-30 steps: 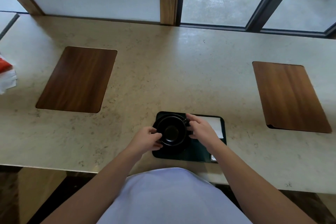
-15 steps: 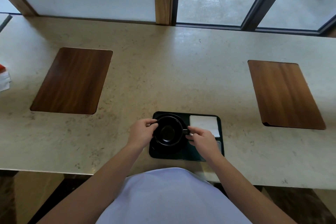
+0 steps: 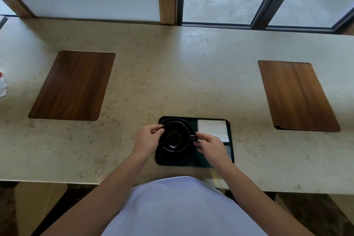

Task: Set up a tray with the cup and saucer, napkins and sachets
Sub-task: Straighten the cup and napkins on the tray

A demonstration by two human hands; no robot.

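A black tray (image 3: 191,163) lies on the stone counter just in front of me. On its left half a black cup (image 3: 174,136) stands upright on a black saucer (image 3: 188,154), its handle pointing right. My left hand (image 3: 146,140) grips the cup's left rim. My right hand (image 3: 212,146) pinches the handle. A white folded napkin (image 3: 212,128) lies flat in the tray's far right corner. Something pale, perhaps a sachet (image 3: 229,150), shows at the tray's right edge, mostly hidden by my right hand.
Two wooden inlays sit in the counter, one at the left (image 3: 73,85) and one at the right (image 3: 296,96). White and red packets (image 3: 2,87) lie at the far left edge. Windows run along the back of the counter.
The cup has turned on the saucer, so its handle went from the far right to pointing right. My left hand shifted up along the rim; my right hand followed the handle nearer to me.
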